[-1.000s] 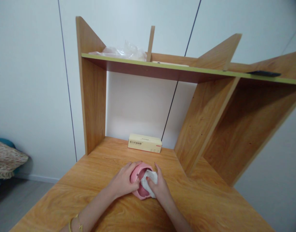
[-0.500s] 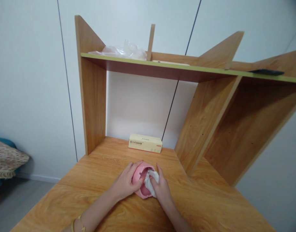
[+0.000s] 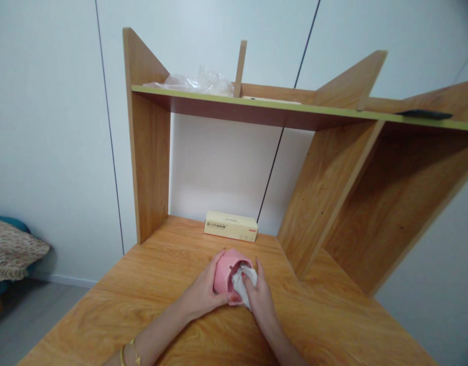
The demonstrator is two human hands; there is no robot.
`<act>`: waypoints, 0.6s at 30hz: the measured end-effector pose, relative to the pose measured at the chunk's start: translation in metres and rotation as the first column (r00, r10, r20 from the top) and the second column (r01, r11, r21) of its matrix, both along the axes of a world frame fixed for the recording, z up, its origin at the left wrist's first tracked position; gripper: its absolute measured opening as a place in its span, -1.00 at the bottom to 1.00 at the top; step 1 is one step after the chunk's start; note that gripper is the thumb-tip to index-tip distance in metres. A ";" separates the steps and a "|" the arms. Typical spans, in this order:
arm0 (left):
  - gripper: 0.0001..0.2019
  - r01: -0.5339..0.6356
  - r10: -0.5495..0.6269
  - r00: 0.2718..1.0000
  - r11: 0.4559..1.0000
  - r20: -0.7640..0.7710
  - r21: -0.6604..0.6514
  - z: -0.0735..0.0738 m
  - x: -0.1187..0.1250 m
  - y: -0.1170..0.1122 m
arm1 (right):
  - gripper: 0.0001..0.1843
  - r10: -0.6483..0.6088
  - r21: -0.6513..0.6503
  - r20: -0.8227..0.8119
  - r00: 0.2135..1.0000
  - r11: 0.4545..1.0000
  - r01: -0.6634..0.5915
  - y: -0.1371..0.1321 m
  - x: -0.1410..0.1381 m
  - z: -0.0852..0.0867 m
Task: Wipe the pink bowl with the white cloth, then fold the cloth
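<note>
A hollow pink container [image 3: 223, 269], rounded with a notched rim, is tilted so its opening faces right and toward me. My left hand [image 3: 206, 288] is wrapped round its left side, with the thumb at the lower rim. In my right hand [image 3: 260, 295] is a crumpled white tissue [image 3: 243, 284], partly pushed into the opening. Some right fingertips are hidden inside the container or behind the tissue.
A cream cardboard box [image 3: 231, 226] stands at the back of the wooden desk [image 3: 150, 290]. Above it runs a shelf [image 3: 272, 114] with a clear plastic bag [image 3: 196, 84] and a dark flat object [image 3: 425, 114]. A patterned cushion [image 3: 15, 249] is at far left.
The pink container has turned in my left hand and shifted slightly right, showing more of its outer side. My right hand has moved slightly right with the tissue.
</note>
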State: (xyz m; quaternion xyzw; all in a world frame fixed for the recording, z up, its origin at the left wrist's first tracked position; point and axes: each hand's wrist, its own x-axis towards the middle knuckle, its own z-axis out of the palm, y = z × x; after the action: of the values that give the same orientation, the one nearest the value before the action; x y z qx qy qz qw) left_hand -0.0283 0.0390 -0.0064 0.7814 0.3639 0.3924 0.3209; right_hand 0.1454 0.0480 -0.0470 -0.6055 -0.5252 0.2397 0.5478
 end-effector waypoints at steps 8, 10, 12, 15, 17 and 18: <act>0.09 -0.017 0.017 1.000 1.000 0.015 -0.024 0.001 0.007 -0.007 | -0.36 -0.010 0.026 -0.031 0.999 1.000 0.011 0.003 0.001 -0.003; 0.03 -0.029 0.030 0.999 0.999 0.028 -0.040 0.002 0.009 -0.010 | -0.36 0.003 0.046 -0.025 1.000 0.999 -0.001 0.001 -0.002 -0.001; -0.05 -0.040 0.042 0.998 0.998 0.043 -0.043 0.003 0.010 -0.011 | -0.32 0.006 0.065 -0.025 1.000 0.998 -0.005 -0.001 -0.006 0.002; -0.12 -0.073 0.073 0.997 0.997 0.020 -0.007 0.004 0.009 -0.010 | -0.21 -0.011 0.028 -0.026 1.000 1.000 0.011 -0.006 -0.010 0.011; -0.15 -0.117 0.118 0.993 0.993 -0.031 0.027 0.004 0.007 -0.008 | -0.16 -0.062 -0.007 0.017 0.998 0.998 0.062 -0.008 -0.011 0.019; -0.16 -0.136 0.139 0.988 0.990 -0.061 0.042 0.004 0.006 -0.008 | -0.14 -0.091 -0.019 0.057 0.994 0.996 0.093 -0.010 -0.010 0.023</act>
State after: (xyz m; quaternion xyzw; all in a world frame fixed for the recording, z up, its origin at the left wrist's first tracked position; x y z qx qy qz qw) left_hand -0.0228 0.0313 -0.0022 0.7725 0.4194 0.3954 0.2663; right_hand 0.1350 0.0383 -0.0244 -0.6413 -0.5093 0.2028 0.5369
